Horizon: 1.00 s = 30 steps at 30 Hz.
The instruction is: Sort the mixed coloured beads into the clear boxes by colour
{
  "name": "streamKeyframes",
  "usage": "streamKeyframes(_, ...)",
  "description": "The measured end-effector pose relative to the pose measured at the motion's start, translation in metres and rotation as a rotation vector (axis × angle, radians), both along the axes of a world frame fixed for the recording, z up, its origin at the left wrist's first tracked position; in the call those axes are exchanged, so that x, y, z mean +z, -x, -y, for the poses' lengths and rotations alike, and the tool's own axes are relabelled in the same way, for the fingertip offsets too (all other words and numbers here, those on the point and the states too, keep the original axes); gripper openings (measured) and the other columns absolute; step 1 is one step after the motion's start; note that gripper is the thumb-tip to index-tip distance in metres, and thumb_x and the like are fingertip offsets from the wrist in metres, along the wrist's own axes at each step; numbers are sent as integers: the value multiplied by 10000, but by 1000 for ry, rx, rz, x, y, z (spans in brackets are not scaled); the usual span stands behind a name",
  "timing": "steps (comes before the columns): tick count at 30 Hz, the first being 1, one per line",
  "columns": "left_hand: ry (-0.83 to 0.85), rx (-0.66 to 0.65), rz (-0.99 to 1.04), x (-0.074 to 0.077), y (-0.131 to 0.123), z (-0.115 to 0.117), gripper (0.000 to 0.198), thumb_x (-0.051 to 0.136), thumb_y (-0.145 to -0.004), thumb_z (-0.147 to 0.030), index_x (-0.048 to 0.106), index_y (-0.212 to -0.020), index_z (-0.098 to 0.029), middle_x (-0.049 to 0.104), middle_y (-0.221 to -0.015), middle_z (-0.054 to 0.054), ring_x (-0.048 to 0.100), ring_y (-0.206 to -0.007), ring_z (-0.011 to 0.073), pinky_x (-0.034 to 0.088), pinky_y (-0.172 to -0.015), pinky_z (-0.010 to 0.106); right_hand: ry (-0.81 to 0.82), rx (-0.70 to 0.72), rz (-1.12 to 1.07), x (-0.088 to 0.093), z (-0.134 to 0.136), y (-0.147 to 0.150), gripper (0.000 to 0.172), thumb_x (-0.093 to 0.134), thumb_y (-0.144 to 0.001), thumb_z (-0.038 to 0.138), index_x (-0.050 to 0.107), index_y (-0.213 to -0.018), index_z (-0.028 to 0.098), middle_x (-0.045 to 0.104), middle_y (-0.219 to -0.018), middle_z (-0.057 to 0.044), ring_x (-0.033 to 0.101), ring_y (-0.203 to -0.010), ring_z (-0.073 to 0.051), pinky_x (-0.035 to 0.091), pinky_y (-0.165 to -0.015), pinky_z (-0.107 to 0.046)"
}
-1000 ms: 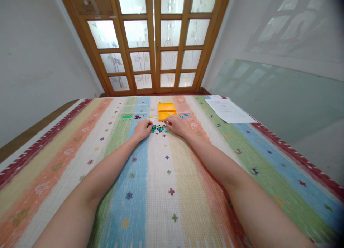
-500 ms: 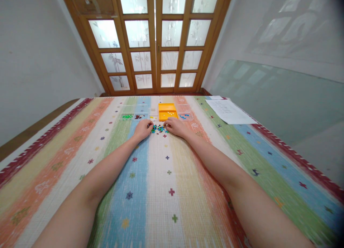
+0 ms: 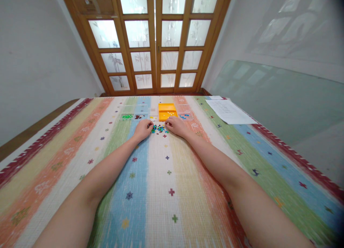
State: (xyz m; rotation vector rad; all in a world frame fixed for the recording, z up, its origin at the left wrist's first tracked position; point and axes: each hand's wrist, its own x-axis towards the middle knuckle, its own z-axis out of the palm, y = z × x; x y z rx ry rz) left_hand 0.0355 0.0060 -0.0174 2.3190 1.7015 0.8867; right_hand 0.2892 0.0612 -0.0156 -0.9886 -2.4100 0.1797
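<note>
Left grip point(image 3: 143, 129), right grip point(image 3: 176, 127) curled, hold unclear; tiny multicoloured pieces point(image 3: 158, 129) between; striped cloth point(image 3: 159, 183) beneath

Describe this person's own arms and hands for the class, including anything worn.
The left arm and right arm are bare as far as they show: no sleeves, watch or bracelet. The left hand and right hand are gloveless; the fingers are too small to check for rings.
</note>
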Motion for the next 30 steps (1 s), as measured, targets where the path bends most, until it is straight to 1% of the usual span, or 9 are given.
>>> streamKeyframes(5,-8,-8,13,0,0,0,160,559,-933,-240,714,-909,-211,735,-974,71,639,-963,237,492,-941,390,4,-134,-150,5,-3,-5,135,583,-943,225,716,-931,203,705,-952,-73,600,-907,-219,419,-828,-310)
streamKeyframes(8,1,2,22,1,0,1,154,568,-930,-239,718,-908,-214,737,-982,72,642,-973,241,494,-945,393,-25,-218,-245,3,-11,-12,154,559,-945,222,711,-956,195,713,-992,-88,605,-934,-230,424,-854,-327)
streamKeyframes(10,2,2,24,1,0,1,156,569,-930,-238,721,-906,-215,738,-984,73,643,-980,245,493,-949,396,-38,-278,-287,-1,-17,-16,169,549,-945,230,712,-970,190,714,-975,-88,607,-917,-233,426,-847,-333)
streamKeyframes(14,-5,-4,18,1,0,1,160,563,-934,-238,718,-902,-213,738,-983,73,641,-979,245,491,-947,394,-42,-379,-306,-6,-26,-22,182,556,-939,257,725,-963,193,719,-941,-82,609,-892,-237,426,-832,-341)
streamKeyframes(19,-8,-13,21,0,0,1,152,566,-930,-231,715,-904,-214,736,-978,71,640,-967,241,493,-942,394,-50,-476,-287,-7,-29,-25,207,549,-936,262,743,-973,201,726,-950,-90,609,-893,-247,429,-833,-354)
streamKeyframes(25,7,3,23,0,0,0,148,572,-924,-239,716,-897,-216,733,-976,70,641,-981,240,492,-955,396,-26,-523,-245,-10,-36,-30,232,545,-927,244,766,-981,199,740,-965,-95,626,-926,-253,435,-857,-356)
streamKeyframes(30,-12,-12,23,-2,1,-1,154,565,-929,-240,714,-897,-215,731,-973,72,639,-960,242,495,-936,399,-9,-492,-254,-13,-38,-30,254,538,-930,236,770,-1025,200,748,-987,-84,630,-905,-240,437,-833,-344)
